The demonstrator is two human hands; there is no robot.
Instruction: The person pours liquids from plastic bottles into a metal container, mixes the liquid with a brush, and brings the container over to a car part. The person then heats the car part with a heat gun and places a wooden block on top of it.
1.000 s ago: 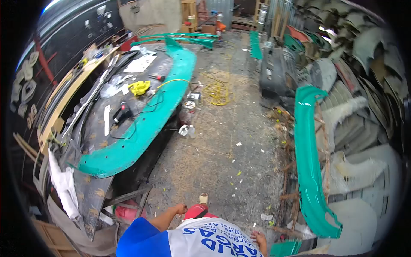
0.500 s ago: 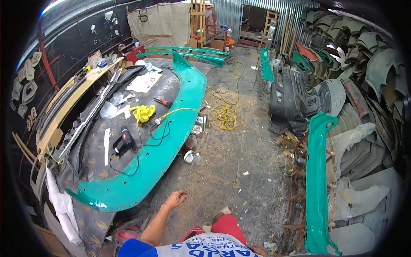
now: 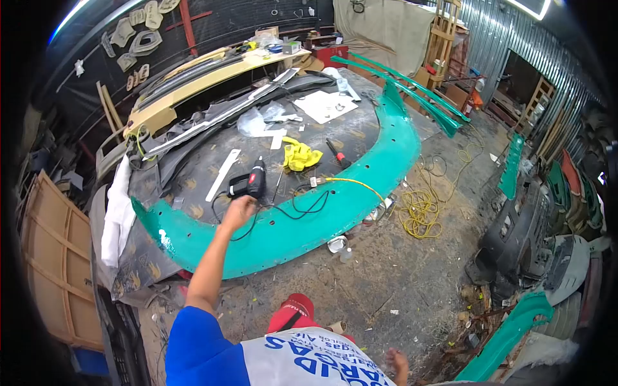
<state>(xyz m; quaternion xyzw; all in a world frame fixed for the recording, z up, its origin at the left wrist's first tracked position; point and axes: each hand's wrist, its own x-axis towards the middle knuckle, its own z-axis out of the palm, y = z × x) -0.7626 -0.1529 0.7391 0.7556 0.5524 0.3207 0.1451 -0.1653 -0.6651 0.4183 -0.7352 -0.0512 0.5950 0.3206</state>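
A long curved teal bumper-like panel [image 3: 302, 222] with several holes lies along the table's near edge. My left hand [image 3: 239, 211] is stretched over it, fingers loosely bent, just short of a black-and-red corded power drill [image 3: 250, 183]; I see nothing in its grasp. The drill lies on its side and its black cord [image 3: 293, 211] loops across the panel. Low at the right, beside my shirt, my right hand [image 3: 398, 361] hangs with loose, parted fingers and holds nothing visible.
On the table [image 3: 187, 186] are a yellow cloth [image 3: 300, 156], a red-and-black tool [image 3: 335, 152] and white sheets [image 3: 325, 106]. A yellow cord [image 3: 421, 219] lies coiled on the floor. More teal parts [image 3: 508, 334] and dark bumpers [image 3: 502, 241] stand at the right.
My view has turned left and the table fills more of it. My left hand has moved from beside the panel, over it, to near the drill. My right hand has come into clearer view.
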